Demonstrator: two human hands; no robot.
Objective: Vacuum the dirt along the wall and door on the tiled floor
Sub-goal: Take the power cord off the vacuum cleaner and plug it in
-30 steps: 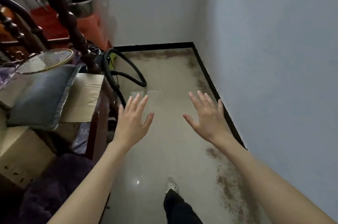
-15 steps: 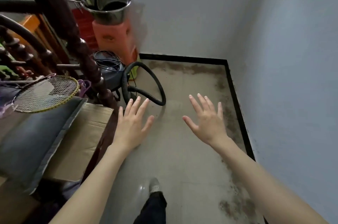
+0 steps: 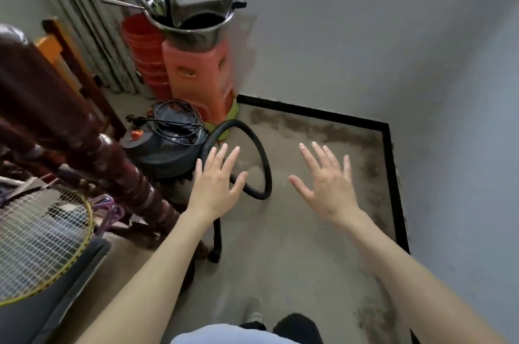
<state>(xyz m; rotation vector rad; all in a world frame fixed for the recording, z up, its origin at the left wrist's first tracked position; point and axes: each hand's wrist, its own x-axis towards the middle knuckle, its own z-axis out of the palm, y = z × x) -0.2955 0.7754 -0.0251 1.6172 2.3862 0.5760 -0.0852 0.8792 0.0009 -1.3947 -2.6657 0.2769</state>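
A: Hands first. What do they do?

B: Left hand (image 3: pixel 214 186) and right hand (image 3: pixel 327 185) are both stretched forward over the floor (image 3: pixel 295 245), backs up, fingers straight and spread. They hold nothing and touch nothing.

A: Where is the vacuum cleaner?

B: The vacuum cleaner (image 3: pixel 165 147) stands on the floor at the left, far from the person, just beyond the left hand. It is a dark round drum with an orange button, and a thin black cable (image 3: pixel 177 121) lies coiled on its top. Its black ribbed hose (image 3: pixel 261 163) makes a loop to the right of the drum and passes under the left hand in the picture.

A: And the dirt?

B: Dark dirt (image 3: pixel 323 130) lies in a band along the far wall, beside the black skirting (image 3: pixel 390 175), and continues along the right wall toward the near side.

A: What stands behind the vacuum cleaner?

B: A stack of orange plastic stools (image 3: pixel 196 74) with metal pots (image 3: pixel 193 6) on top, against the far wall. At the near left there is a badminton racket (image 3: pixel 42 242) beside a dark carved wooden post (image 3: pixel 92 158).
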